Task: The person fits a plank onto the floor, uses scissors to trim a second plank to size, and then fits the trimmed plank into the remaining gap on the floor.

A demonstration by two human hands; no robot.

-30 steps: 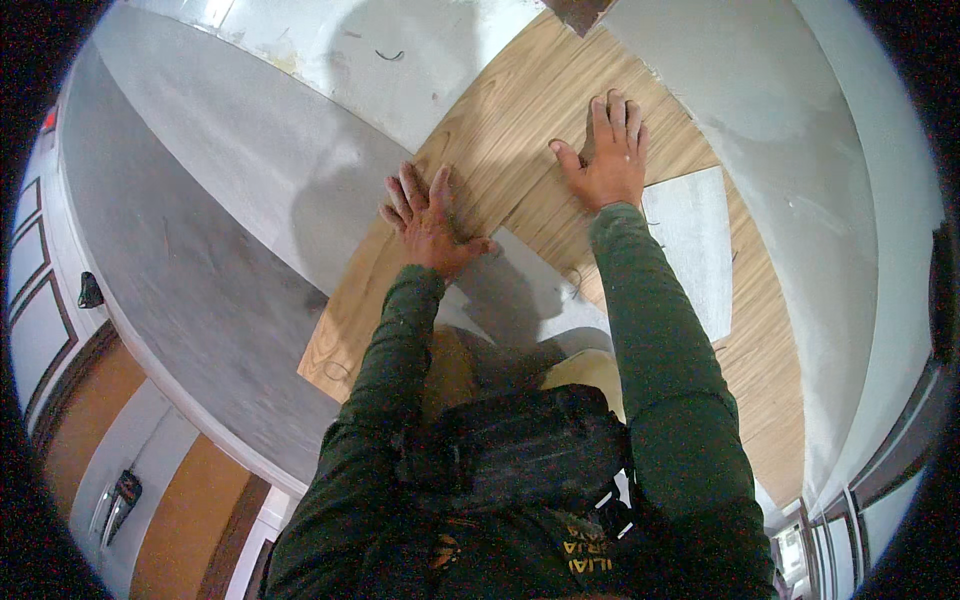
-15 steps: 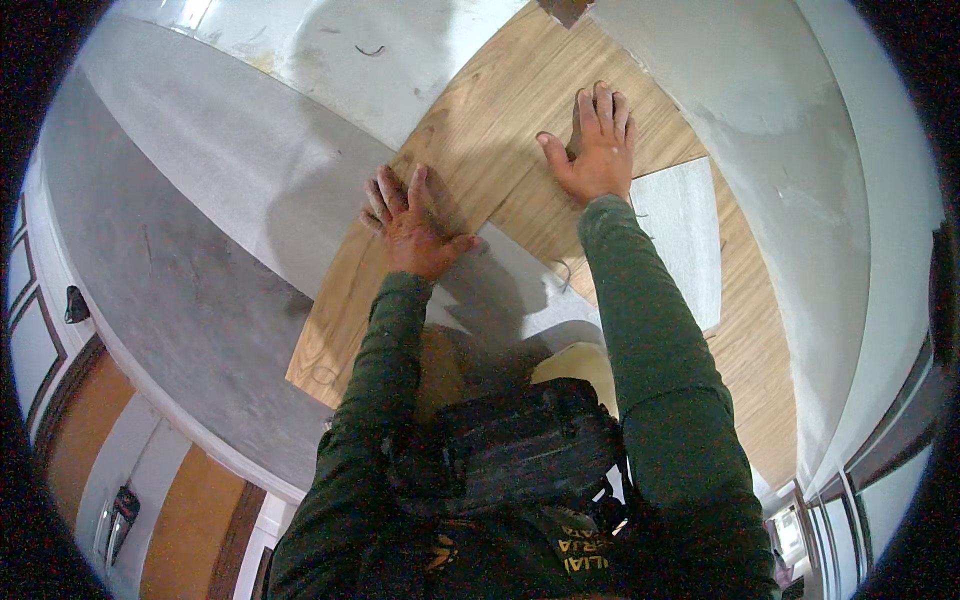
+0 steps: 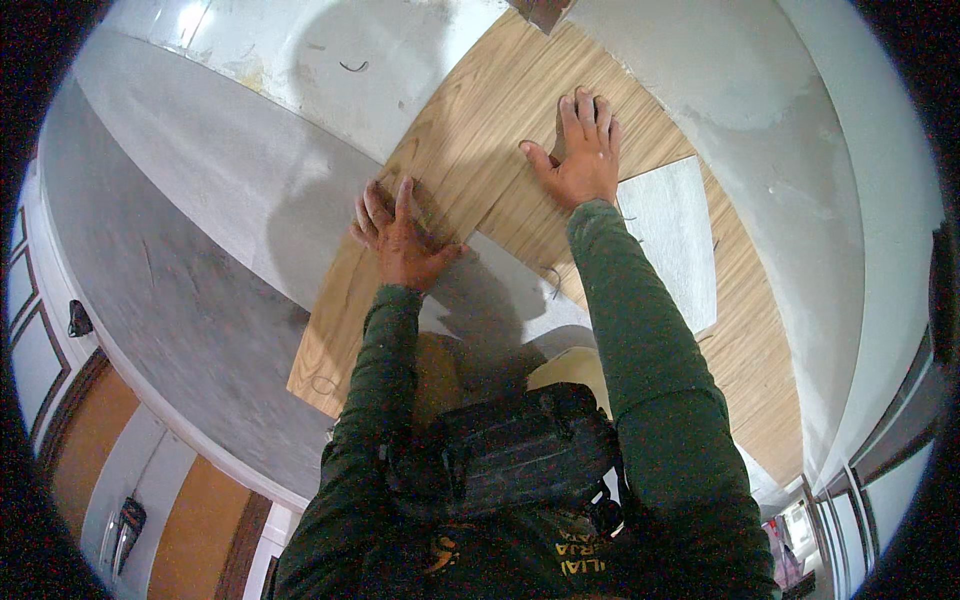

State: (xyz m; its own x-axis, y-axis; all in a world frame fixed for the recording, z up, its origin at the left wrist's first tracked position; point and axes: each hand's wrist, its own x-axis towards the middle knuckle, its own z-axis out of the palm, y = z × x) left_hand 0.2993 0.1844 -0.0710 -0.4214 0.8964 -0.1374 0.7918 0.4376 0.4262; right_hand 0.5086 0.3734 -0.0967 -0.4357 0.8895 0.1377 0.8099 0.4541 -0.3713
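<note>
Both my hands press on wood-look floor planks. My left hand, fingers spread, rests near the outer edge of a long plank, its fingertips at that edge. Farther forward and to the right, my right hand lies with fingers stretched out on the wood-look surface. Neither hand holds anything. Beside my right wrist is a pale, whitish-grey rectangular piece, framed by planks. My right forearm covers part of the boards behind it.
More planks run along the right, next to a smooth grey strip and wall. Bare grey floor lies left; a glossy white area is ahead. A black bag hangs at my front. A dark block sits at the planks' far end.
The whole view has shifted slightly. Both hands keep their places on the planks, and nothing has been picked up or let go.
</note>
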